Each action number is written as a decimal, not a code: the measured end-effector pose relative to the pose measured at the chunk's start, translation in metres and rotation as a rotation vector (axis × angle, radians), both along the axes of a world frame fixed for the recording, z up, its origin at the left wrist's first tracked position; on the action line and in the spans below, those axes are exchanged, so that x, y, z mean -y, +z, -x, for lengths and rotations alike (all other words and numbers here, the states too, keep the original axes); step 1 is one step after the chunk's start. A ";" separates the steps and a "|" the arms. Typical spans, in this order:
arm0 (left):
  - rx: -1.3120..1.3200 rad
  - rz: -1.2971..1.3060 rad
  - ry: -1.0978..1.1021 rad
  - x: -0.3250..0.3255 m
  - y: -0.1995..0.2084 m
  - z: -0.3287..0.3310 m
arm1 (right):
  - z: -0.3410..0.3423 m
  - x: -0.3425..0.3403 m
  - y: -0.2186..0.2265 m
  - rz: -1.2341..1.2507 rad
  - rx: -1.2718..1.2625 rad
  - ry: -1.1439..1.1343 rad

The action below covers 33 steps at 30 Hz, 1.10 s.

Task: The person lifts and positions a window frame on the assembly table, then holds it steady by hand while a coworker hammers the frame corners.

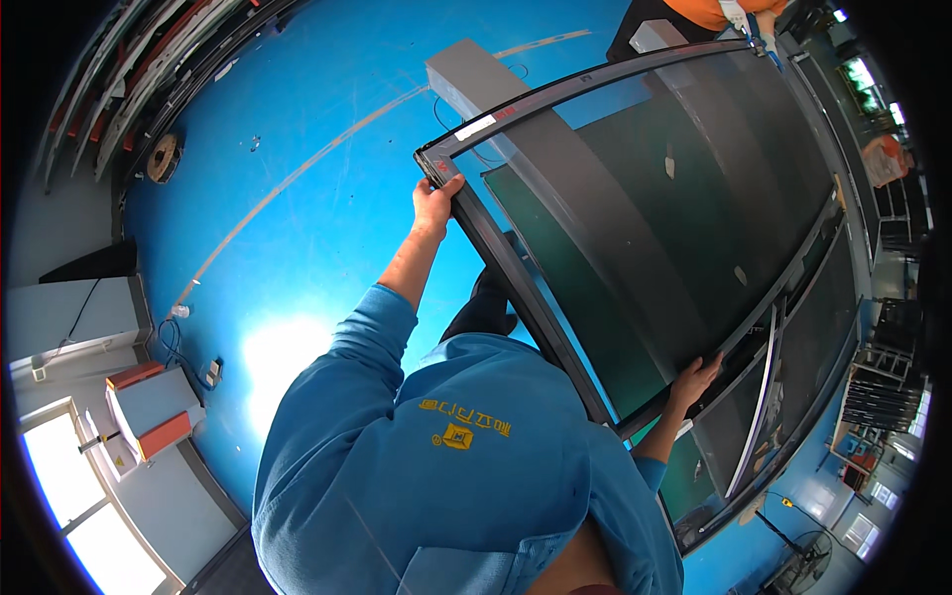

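Observation:
A large dark-framed window panel (615,74) with a see-through pane stretches away in front of me. My left hand (433,203) is closed around its near left corner, thumb on top and fingers partly hidden beneath. Farther right, my right hand (694,382) holds the long right side of the same frame, its fingers over the edge. A pale label (475,128) sticks to the frame beyond my left hand. Through the pane a green surface (595,297) and grey beams show below.
At the far right corner, a person in orange (729,12) has a gloved hand and a blue tool by the frame. More framed panels (823,317) lie to the right. A grey beam (476,74) sticks out beyond the frame. Long profiles (109,89) are stacked far left; a fan (808,560) stands lower right.

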<state>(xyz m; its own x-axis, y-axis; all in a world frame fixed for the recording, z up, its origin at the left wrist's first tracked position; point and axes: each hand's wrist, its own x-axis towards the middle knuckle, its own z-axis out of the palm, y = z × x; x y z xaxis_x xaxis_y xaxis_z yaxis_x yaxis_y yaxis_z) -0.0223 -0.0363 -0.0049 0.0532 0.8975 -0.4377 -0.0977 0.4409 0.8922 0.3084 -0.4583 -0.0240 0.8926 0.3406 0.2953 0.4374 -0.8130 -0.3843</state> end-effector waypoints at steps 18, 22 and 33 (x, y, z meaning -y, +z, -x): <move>0.118 0.096 0.046 -0.001 0.010 0.000 | -0.004 0.004 0.002 0.031 -0.043 0.026; 0.052 0.005 0.218 -0.011 0.001 -0.008 | -0.005 0.007 0.006 0.050 -0.041 0.077; -0.082 -0.070 0.271 -0.016 0.000 -0.017 | 0.001 0.004 0.015 0.137 -0.085 0.023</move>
<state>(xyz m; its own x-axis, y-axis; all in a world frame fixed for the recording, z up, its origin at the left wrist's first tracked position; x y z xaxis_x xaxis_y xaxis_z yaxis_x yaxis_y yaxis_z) -0.0052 -0.0198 -0.0048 -0.2260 0.9023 -0.3671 -0.1300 0.3456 0.9293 0.3078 -0.4620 -0.0085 0.9040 0.3929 0.1683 0.4269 -0.8506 -0.3071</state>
